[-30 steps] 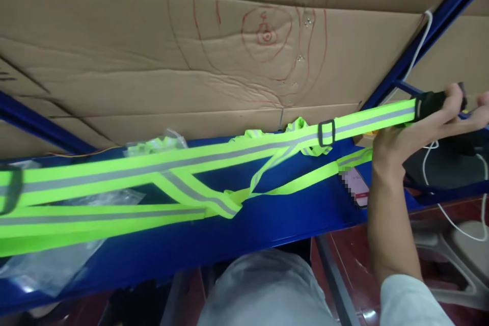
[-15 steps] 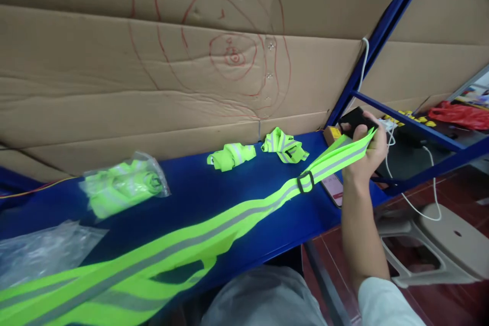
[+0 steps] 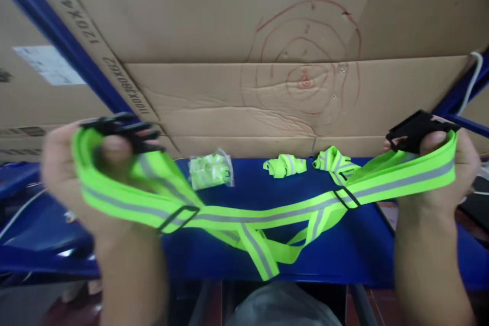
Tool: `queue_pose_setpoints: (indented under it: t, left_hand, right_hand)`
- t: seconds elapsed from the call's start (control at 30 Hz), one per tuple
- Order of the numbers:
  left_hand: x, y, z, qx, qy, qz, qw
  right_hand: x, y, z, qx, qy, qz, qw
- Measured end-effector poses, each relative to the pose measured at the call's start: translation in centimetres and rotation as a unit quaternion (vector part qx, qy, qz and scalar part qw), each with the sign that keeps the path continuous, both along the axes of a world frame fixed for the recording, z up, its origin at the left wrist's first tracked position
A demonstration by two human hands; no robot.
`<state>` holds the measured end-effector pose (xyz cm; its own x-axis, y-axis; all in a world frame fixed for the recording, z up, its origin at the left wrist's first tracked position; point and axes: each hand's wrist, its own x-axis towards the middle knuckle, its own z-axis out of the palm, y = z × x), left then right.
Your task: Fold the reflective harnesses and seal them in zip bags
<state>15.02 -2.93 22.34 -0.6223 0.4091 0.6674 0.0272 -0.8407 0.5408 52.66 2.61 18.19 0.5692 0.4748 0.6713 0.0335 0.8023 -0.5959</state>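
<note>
A neon yellow-green reflective belt [image 3: 267,214] with a grey stripe and thinner hanging straps stretches between both hands above the blue shelf [image 3: 344,254]. My left hand [image 3: 76,178] grips its left end, where a black buckle [image 3: 122,130] sticks up by my thumb. My right hand [image 3: 446,168] grips the right end, with the other black buckle [image 3: 414,130] under my thumb. Two black slide adjusters [image 3: 178,218] sit on the belt.
On the shelf behind lie a bagged folded belt [image 3: 210,170] and two loose folded belts [image 3: 284,165]. A cardboard sheet with red circles drawn on it [image 3: 305,81] forms the back wall. A blue rack post [image 3: 64,41] crosses at the upper left, a white cable [image 3: 471,81] at the right.
My left hand has come into view holding the belt's left end. The belt is lifted off the shelf and spread between both hands. The view has swung left.
</note>
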Motion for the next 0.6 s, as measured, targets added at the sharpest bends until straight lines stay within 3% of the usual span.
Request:
queue_pose_setpoints:
  t: [0.07,0.17,0.27,0.43,0.6]
  left_hand:
    - [1.7,0.7,0.2,0.018,0.062,-0.015,0.998]
    - [5.0,1.5,0.2,-0.026,0.13,-0.065,0.989]
    - [7.2,1.9,0.0,-0.053,0.189,-0.062,0.979]
    - [8.8,2.1,-0.1,-0.061,0.209,-0.127,0.968]
    - [9.2,2.3,-0.3,-0.067,0.181,-0.089,0.977]
  right_hand:
    - [-2.5,-0.3,1.3,0.009,-0.04,0.035,0.999]
    - [-5.9,-0.7,2.8,0.023,-0.115,0.108,0.987]
    - [-8.1,-0.8,3.5,0.017,-0.178,0.179,0.968]
    - [-9.4,-0.9,3.6,-0.014,-0.192,0.225,0.955]
    - [-9.2,-0.8,3.1,-0.01,-0.19,0.207,0.96]
